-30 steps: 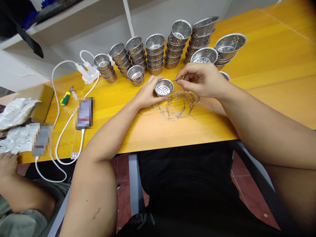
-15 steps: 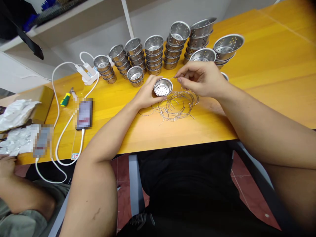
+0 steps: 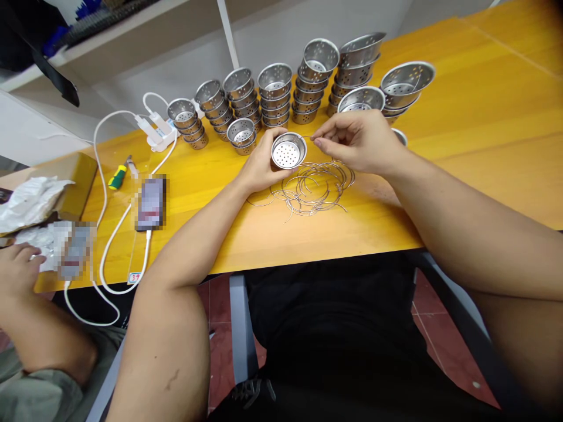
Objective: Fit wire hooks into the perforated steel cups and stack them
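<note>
Fingers of my left hand (image 3: 263, 162) wrap round a small perforated metal cup (image 3: 288, 151), whose open top faces the camera. To its right, my right hand (image 3: 358, 140) pinches a thin wire (image 3: 307, 138) between thumb and forefinger; the wire's other end reaches the cup's upper right rim. Below both hands a loose pile of curved wires (image 3: 314, 189) lies on the table. Whether the wire passes through a hole is too small to tell.
Behind my hands stand several stacks of perforated cups (image 3: 275, 94) on the yellow table (image 3: 246, 240). Leftward are a power strip (image 3: 161, 138), a green and yellow screwdriver (image 3: 118, 177), a phone (image 3: 151, 202) with a white cable and plastic bags (image 3: 33, 202). Another person's hand (image 3: 20, 266) is at far left.
The cup in my left hand has shifted slightly left and tilted more toward the camera. My right hand has barely moved. The other person's hand has moved up and right.
</note>
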`<state>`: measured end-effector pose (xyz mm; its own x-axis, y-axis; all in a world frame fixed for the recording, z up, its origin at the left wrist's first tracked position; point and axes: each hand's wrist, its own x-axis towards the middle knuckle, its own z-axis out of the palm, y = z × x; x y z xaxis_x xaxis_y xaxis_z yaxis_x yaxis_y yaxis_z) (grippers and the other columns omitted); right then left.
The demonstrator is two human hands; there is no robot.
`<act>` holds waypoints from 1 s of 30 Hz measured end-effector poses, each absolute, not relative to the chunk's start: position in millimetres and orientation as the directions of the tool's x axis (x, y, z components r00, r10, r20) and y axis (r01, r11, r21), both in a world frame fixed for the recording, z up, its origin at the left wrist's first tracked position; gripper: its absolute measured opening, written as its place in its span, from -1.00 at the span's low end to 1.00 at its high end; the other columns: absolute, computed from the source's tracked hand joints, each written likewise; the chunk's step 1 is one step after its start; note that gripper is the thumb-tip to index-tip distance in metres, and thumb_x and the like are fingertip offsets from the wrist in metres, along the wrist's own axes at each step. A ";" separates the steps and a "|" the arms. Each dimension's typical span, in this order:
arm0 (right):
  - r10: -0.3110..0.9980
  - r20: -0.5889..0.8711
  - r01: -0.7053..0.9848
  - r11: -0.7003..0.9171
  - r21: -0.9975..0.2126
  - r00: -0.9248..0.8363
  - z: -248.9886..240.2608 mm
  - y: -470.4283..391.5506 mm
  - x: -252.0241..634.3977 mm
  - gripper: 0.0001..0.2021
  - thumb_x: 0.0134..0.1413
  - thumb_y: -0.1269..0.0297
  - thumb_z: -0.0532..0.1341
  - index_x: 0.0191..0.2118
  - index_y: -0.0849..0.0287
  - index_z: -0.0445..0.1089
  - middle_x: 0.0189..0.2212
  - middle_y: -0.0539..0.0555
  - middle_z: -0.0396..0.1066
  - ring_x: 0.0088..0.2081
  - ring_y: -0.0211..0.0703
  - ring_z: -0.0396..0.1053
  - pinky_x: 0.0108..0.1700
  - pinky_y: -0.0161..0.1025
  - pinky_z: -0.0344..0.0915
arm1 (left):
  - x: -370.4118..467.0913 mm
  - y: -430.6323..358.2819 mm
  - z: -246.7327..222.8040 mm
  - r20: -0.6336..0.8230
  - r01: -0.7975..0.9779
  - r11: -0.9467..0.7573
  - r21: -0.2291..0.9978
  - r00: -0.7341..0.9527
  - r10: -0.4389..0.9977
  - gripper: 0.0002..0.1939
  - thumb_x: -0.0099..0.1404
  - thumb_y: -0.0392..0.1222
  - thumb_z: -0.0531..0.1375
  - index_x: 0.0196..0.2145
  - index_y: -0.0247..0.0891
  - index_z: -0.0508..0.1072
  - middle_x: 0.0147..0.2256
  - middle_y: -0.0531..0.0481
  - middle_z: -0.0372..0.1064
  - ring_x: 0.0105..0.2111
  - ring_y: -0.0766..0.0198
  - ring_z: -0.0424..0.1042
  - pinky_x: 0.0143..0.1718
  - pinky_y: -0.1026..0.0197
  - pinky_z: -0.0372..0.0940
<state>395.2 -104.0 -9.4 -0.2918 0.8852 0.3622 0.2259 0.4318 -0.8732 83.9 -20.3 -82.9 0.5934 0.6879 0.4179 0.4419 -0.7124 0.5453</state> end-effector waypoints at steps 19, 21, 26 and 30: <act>0.887 0.385 0.262 0.447 -0.855 -0.255 -11.1 -102.7 397.1 -0.53 0.40 -0.50 0.68 -0.04 -0.26 0.78 -0.34 0.10 0.55 -0.35 0.10 0.38 -0.29 0.21 0.59 | 83.0 -16.2 -81.9 0.458 0.468 -0.689 0.554 0.519 0.721 0.21 0.39 0.80 0.47 0.70 0.15 0.31 0.56 -0.28 0.48 0.62 -0.42 0.52 0.74 -0.63 0.42; 0.888 0.387 0.275 0.448 -0.850 -0.249 -9.2 -104.4 396.0 -0.52 0.41 -0.52 0.66 -0.05 -0.25 0.78 -0.33 0.10 0.54 -0.35 0.09 0.34 -0.28 0.21 0.57 | 80.7 -16.3 -77.1 0.472 0.487 -0.695 0.529 0.512 0.718 0.22 0.27 0.86 0.54 0.60 0.13 0.47 0.50 -0.26 0.53 0.59 -0.46 0.51 0.73 -0.66 0.40; 0.889 0.380 0.304 0.446 -0.842 -0.254 -7.8 -105.5 395.6 -0.45 0.35 -0.57 0.66 -0.03 -0.21 0.76 -0.35 0.10 0.54 -0.34 0.10 0.34 -0.28 0.21 0.57 | 79.7 -13.6 -77.5 0.510 0.493 -0.703 0.513 0.483 0.712 0.23 0.15 0.95 0.55 0.44 0.06 0.57 0.46 -0.28 0.56 0.58 -0.48 0.52 0.74 -0.68 0.37; 0.889 0.378 0.268 0.441 -0.857 -0.257 -10.1 -104.4 398.0 -0.54 0.41 -0.46 0.69 -0.01 -0.23 0.77 -0.34 0.09 0.57 -0.33 0.13 0.41 -0.28 0.19 0.60 | 81.3 -10.0 -85.9 0.515 0.415 -0.689 0.594 0.461 0.722 0.25 0.29 0.95 0.42 0.57 0.04 0.37 0.53 -0.31 0.54 0.52 -0.34 0.63 0.68 -0.54 0.49</act>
<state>398.0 -104.4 -10.1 -0.2573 0.8894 0.3779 0.2675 0.4413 -0.8565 81.3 -10.0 -85.9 0.4615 0.7220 0.5155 0.4155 -0.6893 0.5935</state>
